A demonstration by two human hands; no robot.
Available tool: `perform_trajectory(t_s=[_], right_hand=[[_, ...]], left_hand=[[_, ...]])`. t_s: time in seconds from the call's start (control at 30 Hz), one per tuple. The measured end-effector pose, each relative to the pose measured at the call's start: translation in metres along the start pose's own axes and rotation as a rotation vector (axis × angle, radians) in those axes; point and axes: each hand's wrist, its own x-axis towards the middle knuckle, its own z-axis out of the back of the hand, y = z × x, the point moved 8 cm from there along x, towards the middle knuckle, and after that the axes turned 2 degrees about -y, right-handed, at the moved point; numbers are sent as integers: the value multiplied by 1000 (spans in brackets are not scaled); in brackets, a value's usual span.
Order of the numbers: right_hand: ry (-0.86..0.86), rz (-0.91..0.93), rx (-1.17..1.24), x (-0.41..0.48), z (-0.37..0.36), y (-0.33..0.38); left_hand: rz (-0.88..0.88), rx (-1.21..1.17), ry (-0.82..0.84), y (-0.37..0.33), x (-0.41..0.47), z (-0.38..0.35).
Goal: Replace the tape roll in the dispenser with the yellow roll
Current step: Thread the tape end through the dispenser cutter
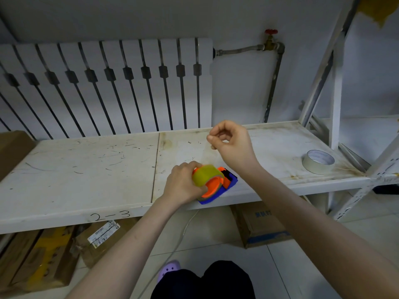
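Observation:
A blue and orange tape dispenser (224, 186) lies at the front edge of the white shelf (86, 160). A yellow tape roll (205, 174) sits in it, blurred. My left hand (183, 184) grips the roll and the dispenser from the left. My right hand (231, 143) is raised above and behind the dispenser, thumb and forefinger pinched together; a thin, nearly clear strip of tape seems to run from the pinch down to the roll. A pale whitish tape roll (318, 161) lies flat at the shelf's right end.
A white radiator (108, 83) and a pipe with a red valve (271, 32) stand behind the shelf. Shelf uprights (336, 93) rise at the right. Cardboard boxes (259, 227) sit on the tiled floor under the shelf, and a brown box (13, 149) at the far left.

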Motion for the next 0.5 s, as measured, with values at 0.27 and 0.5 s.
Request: perform_trajectory(t_s=[0.27,0.5], right_hand=[[7,-60,70,9,-6,-8],[-177,-256,123,24,39,-56]], left_hand=[[102,14,-149,-9,-3,-2],[68,110,-212,-10,-1,0]])
